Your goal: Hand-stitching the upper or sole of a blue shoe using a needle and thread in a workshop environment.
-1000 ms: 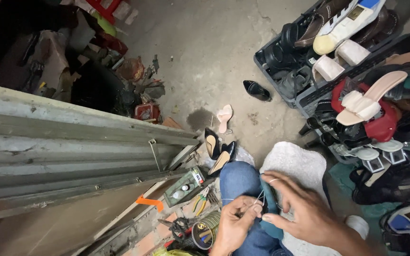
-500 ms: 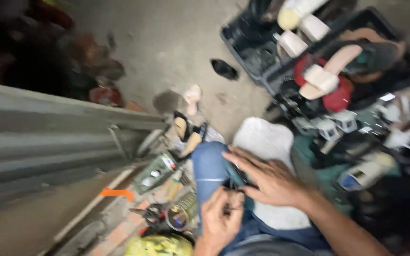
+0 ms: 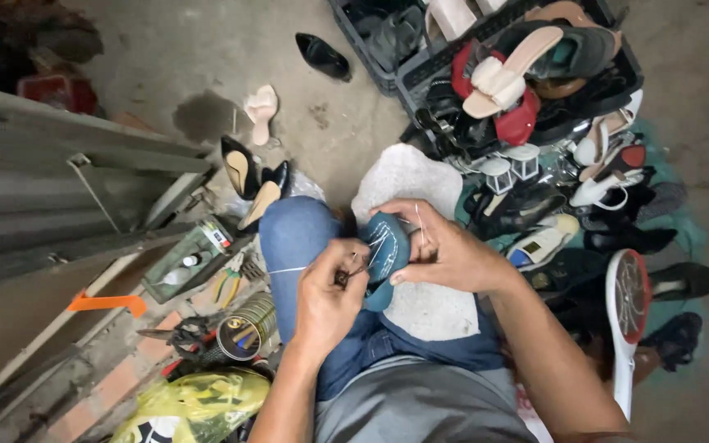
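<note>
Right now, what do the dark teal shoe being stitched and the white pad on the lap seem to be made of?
The dark teal shoe looks like matte leather or imitation leather: smooth, with pale stitch lines. The white pad seems fleece or sheepskin, with a nubbly, fuzzy surface. The left hand pinches what looks like a tool; the right hand steadies the shoe.

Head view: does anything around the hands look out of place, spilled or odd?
A dark wet-looking stain marks the concrete floor beside a lone pale shoe. A black shoe also lies alone, apart from the crates. The left hand and right hand work thread through a blue shoe; nothing odd there.
</note>
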